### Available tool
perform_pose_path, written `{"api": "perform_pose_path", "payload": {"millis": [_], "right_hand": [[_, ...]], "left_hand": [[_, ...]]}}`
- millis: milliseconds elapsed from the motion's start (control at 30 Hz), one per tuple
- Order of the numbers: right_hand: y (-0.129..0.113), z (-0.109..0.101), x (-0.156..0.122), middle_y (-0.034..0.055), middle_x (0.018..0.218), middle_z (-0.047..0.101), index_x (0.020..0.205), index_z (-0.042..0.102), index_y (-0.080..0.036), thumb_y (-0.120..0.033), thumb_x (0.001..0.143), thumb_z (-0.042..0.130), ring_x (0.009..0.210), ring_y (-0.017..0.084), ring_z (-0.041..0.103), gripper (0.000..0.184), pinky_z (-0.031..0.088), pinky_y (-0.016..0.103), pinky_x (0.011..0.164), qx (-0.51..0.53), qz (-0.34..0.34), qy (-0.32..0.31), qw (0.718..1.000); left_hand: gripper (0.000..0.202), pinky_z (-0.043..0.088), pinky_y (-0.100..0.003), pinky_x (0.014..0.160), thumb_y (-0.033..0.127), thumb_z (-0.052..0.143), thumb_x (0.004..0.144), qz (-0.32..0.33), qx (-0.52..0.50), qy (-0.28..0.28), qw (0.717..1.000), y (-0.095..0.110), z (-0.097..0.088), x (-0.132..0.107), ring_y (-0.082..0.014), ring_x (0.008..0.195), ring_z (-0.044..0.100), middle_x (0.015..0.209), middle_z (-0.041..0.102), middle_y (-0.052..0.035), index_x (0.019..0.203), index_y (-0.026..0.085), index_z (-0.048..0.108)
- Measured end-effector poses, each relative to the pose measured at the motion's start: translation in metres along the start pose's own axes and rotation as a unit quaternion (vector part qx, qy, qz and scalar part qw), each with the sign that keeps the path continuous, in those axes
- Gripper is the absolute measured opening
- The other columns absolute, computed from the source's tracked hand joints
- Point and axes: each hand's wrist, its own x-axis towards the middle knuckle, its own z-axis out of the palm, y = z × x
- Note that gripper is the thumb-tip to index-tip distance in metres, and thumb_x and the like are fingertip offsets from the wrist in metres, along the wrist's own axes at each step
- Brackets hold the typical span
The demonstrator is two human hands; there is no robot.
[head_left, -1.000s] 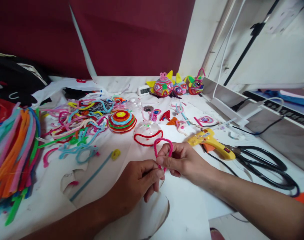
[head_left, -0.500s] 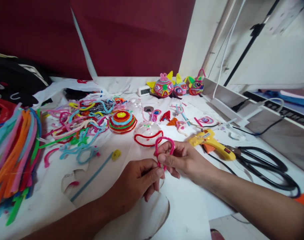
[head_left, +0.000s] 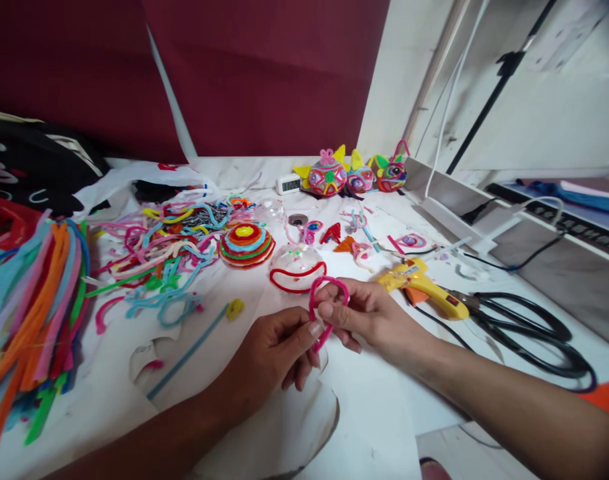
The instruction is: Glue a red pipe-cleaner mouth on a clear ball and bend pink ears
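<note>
A pink pipe cleaner (head_left: 345,288), bent into a loop, is pinched between the fingertips of both hands. My left hand (head_left: 279,353) is closed on its lower left side, thumb on top. My right hand (head_left: 364,313) is closed on its right side, the thumb pressing inside the loop. Just behind the loop sits a clear plastic dome (head_left: 304,260) with a red pipe cleaner (head_left: 297,275) curved round its front. To the left of that stands a dome covered in coloured rings (head_left: 245,245), yellow at the top.
A yellow glue gun (head_left: 429,290) and black-handled scissors (head_left: 529,333) lie right of my right hand. Bundled pipe cleaners (head_left: 39,307) and a loose tangle (head_left: 169,233) are on the left. Finished colourful figures (head_left: 328,177) and a small clock (head_left: 288,185) stand at the back.
The pink loop has tilted and its lower end now shows below my fingertips. My left hand has shifted slightly up along it; the right hand has barely moved.
</note>
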Motion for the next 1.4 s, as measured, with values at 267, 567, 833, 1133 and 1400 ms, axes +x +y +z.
{"api": "perform_pose_path", "payload": {"millis": [267,567,833,1133,1400], "right_hand": [[-0.001,-0.007,0.002,-0.0034,0.054,0.052,0.074,0.060,-0.015,-0.046,0.091,0.056,0.041,0.005,0.040,0.035,0.028,0.019,0.038,-0.019,-0.003,0.062,0.998],[-0.001,-0.004,-0.002,-0.0048,0.051,0.051,0.079,0.063,-0.015,-0.047,0.088,0.057,0.037,0.005,0.038,0.035,0.030,0.017,0.035,-0.108,0.007,0.042,0.993],[0.002,-0.003,-0.003,-0.0035,0.060,0.054,0.098,0.068,-0.015,-0.027,0.092,0.054,0.050,0.006,0.041,0.020,0.033,0.018,0.046,-0.286,-0.131,0.061,0.947],[0.005,-0.002,-0.005,0.0004,0.068,0.064,0.094,0.068,-0.012,-0.021,0.092,0.053,0.053,0.006,0.048,0.018,0.036,0.017,0.049,-0.347,-0.183,0.062,0.918],[0.012,-0.004,-0.004,-0.0057,0.058,0.049,0.109,0.064,-0.015,-0.030,0.091,0.057,0.048,0.006,0.042,0.025,0.034,0.018,0.045,-0.317,-0.107,0.060,0.940]], "left_hand": [[0.036,0.032,-0.017,0.039,0.043,0.053,0.089,-0.024,0.010,-0.035,0.999,-0.005,0.000,-0.001,-0.0055,0.037,0.043,0.045,0.052,0.0045,0.066,0.016,0.057],[0.033,0.033,-0.016,0.038,0.047,0.056,0.087,-0.007,-0.028,-0.005,1.000,-0.002,-0.006,-0.001,-0.0051,0.036,0.040,0.043,0.051,0.0058,0.074,0.017,0.053],[0.028,0.049,-0.020,0.046,0.040,0.066,0.081,-0.022,-0.099,0.029,0.994,0.001,-0.004,0.003,-0.0106,0.045,0.059,0.050,0.062,0.0008,0.077,0.013,0.062],[0.030,0.053,-0.022,0.047,0.042,0.064,0.081,-0.067,-0.039,0.073,0.994,0.006,0.002,-0.002,-0.0133,0.045,0.064,0.049,0.065,-0.0010,0.070,0.014,0.063],[0.023,0.054,-0.021,0.045,0.036,0.067,0.077,-0.071,-0.070,0.104,0.990,0.006,-0.002,0.006,-0.0130,0.043,0.063,0.049,0.063,0.0012,0.073,0.014,0.059]]}}
